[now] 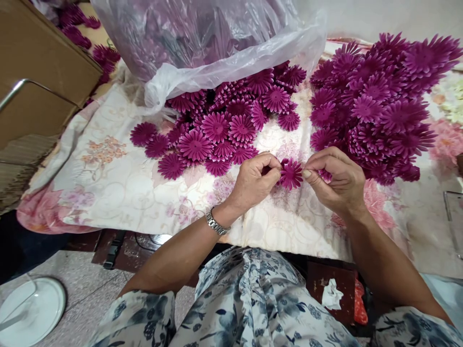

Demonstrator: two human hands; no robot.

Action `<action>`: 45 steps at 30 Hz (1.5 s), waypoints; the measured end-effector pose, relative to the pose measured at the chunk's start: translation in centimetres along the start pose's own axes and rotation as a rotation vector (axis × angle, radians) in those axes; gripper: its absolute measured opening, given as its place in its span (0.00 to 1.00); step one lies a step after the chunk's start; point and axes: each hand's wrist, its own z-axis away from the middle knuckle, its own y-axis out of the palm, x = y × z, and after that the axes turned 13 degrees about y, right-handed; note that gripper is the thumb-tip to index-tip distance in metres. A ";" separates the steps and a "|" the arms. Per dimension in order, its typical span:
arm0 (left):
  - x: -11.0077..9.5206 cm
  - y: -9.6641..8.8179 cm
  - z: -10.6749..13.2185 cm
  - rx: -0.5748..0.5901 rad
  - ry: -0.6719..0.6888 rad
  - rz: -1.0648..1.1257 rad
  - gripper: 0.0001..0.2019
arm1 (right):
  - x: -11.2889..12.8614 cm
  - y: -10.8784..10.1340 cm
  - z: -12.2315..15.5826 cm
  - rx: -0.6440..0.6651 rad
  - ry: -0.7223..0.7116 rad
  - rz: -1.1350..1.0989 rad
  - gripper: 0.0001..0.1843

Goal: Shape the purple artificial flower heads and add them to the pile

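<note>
Between my two hands, just above the cloth, is a small purple artificial flower piece [291,174] with layered petals. My left hand [256,179] pinches it at its left edge with thumb and forefinger. From the other side my right hand [336,179] is closed in a pinch, thumb and forefinger at the tips of the right-hand petals. More purple petals show under the curled fingers of both hands. A loose heap of like purple flower pieces [215,127] spreads behind my left hand. Behind my right hand rises a taller pile of purple flowers [376,103].
A clear plastic bag [231,72] with purple pieces inside lies open at the back. The table wears a floral cloth [119,193]. A cardboard box [43,67] stands at the left. Below are a white round base [32,313] and a crumpled white tissue [332,295].
</note>
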 end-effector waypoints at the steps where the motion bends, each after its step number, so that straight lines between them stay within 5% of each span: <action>1: 0.0 0.0 0.0 0.009 0.010 0.001 0.08 | 0.0 -0.1 0.0 -0.002 -0.006 -0.001 0.03; 10: -0.4 0.3 0.0 0.064 0.007 -0.024 0.08 | 0.1 1.0 0.2 -0.011 -0.143 0.057 0.12; 24: -0.3 0.4 0.0 0.086 0.061 -0.053 0.08 | 0.2 0.7 0.2 0.107 0.058 -0.167 0.06; 30: -0.4 0.3 0.0 0.051 0.050 -0.071 0.08 | -0.2 -0.2 -0.2 -0.057 0.102 -0.068 0.07; 39: -0.5 0.4 0.0 0.077 0.027 -0.071 0.08 | 0.5 0.6 0.1 0.021 -0.146 0.017 0.06; 45: -0.5 0.5 0.0 0.086 0.082 -0.135 0.08 | 0.2 1.0 0.3 -0.005 -0.182 0.030 0.05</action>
